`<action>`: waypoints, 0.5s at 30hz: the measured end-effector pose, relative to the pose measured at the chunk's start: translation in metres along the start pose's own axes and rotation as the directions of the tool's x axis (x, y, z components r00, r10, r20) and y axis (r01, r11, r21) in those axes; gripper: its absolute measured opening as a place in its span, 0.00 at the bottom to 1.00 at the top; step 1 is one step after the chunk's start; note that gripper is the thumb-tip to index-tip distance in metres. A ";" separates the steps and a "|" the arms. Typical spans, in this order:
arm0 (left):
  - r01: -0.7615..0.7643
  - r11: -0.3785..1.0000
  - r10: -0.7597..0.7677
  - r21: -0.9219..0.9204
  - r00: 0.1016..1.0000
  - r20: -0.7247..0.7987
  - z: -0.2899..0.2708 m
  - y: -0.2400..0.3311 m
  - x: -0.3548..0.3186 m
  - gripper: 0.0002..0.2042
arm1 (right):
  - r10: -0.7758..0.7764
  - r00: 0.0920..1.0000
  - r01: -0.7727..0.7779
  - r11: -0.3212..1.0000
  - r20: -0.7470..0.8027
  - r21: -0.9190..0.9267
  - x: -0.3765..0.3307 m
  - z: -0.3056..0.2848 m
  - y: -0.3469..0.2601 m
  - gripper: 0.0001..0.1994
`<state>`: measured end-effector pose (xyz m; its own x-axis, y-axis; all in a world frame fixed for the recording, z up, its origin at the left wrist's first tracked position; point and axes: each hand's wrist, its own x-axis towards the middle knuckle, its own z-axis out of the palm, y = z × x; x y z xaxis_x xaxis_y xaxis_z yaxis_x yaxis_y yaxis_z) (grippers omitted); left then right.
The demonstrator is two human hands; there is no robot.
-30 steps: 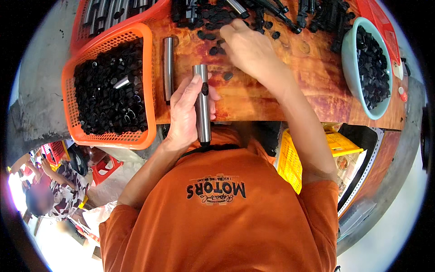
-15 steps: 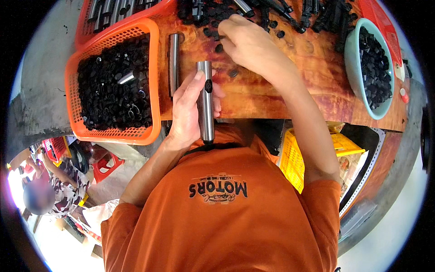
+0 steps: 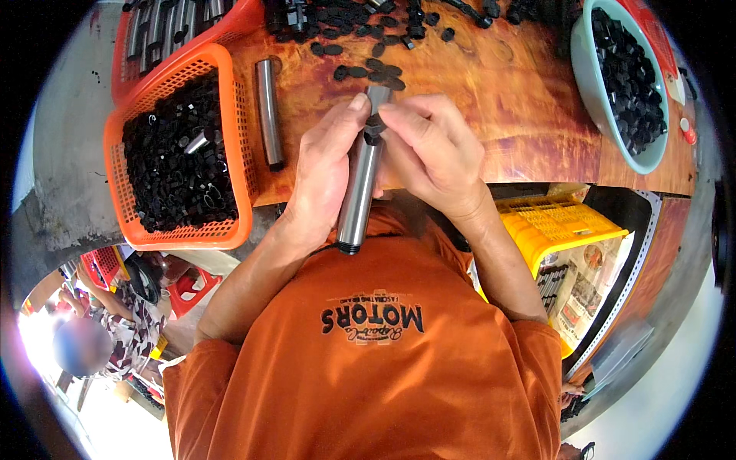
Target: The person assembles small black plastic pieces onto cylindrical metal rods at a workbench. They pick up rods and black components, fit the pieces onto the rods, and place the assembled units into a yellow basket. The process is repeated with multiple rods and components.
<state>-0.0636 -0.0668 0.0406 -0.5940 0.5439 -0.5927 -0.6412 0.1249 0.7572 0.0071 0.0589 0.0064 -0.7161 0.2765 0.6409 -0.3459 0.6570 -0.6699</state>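
Note:
A shiny metal tube (image 3: 356, 207) slants in front of my chest, its dark ringed end toward me. My left hand (image 3: 322, 161) is wrapped round its upper part, with the thumb along the side. At the tube's side, near the far end, my right hand (image 3: 441, 149) pinches a small black oval piece (image 3: 374, 122) between thumb and forefinger; the fingertips partly hide it. Just beyond the tube lie several loose black oval pieces (image 3: 376, 67) on the wooden table (image 3: 506, 115). To the left, a second metal tube (image 3: 268, 115) rests by itself.
An orange basket (image 3: 240, 138) full of small black parts stands at the left, beside a red basket (image 3: 222, 27) of metal tubes. At the right is a pale blue bowl (image 3: 586, 84) of black parts. Below the table edge sits a yellow crate (image 3: 563, 226). Another person (image 3: 126, 330) is at lower left.
My right hand has come from the far pile of black parts back to the tube, with a black oval piece at its fingertips. The tube has tilted, its far end to the right.

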 end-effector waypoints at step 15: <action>-0.079 0.996 0.079 -0.039 0.997 0.000 0.033 -0.012 0.001 0.14 | 0.191 0.981 -0.190 0.980 -0.022 0.051 -0.023 -0.031 -0.007 0.12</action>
<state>-0.0405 -0.0402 0.0399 -0.6428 0.5518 -0.5313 -0.6108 0.0495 0.7903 0.0446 0.0696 0.0076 -0.7555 0.4123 0.5092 -0.2343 0.5558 -0.7976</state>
